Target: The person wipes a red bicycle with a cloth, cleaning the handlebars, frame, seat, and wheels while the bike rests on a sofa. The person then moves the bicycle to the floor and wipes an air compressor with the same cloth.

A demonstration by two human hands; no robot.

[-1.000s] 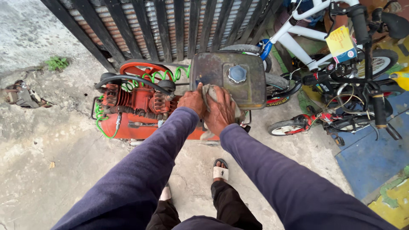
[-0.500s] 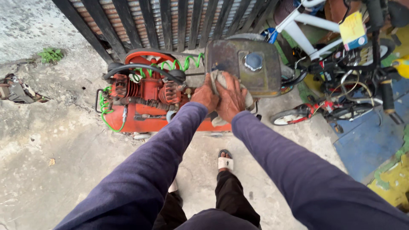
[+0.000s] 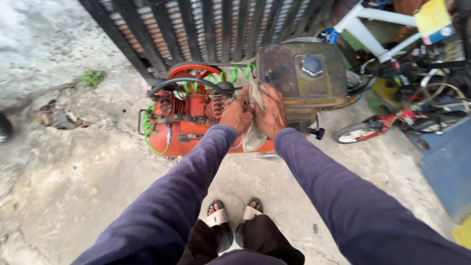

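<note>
Both hands are raised in front of me over a red air compressor [image 3: 189, 130] on the concrete floor. My left hand [image 3: 237, 112] and my right hand [image 3: 271, 112] are pressed together around a dirty pale rag [image 3: 255, 137], which hangs down between them. Both hands look greasy. Just behind them sits a rusty brown fuel tank [image 3: 294, 73] with a dark round cap [image 3: 313, 65]. A green coiled hose [image 3: 230, 76] and a black hose [image 3: 189, 83] run over the compressor.
A dark metal slatted gate [image 3: 206, 29] stands behind the machine. Bicycles [image 3: 402, 73] crowd the right side, above a blue sheet [image 3: 449, 157]. My sandalled feet [image 3: 233, 213] stand on cracked concrete [image 3: 88, 167]. Debris [image 3: 59, 118] lies at the left.
The view has tipped down and closed in on the machine. My hands keep working the rag between them, and the rag now hangs lower.
</note>
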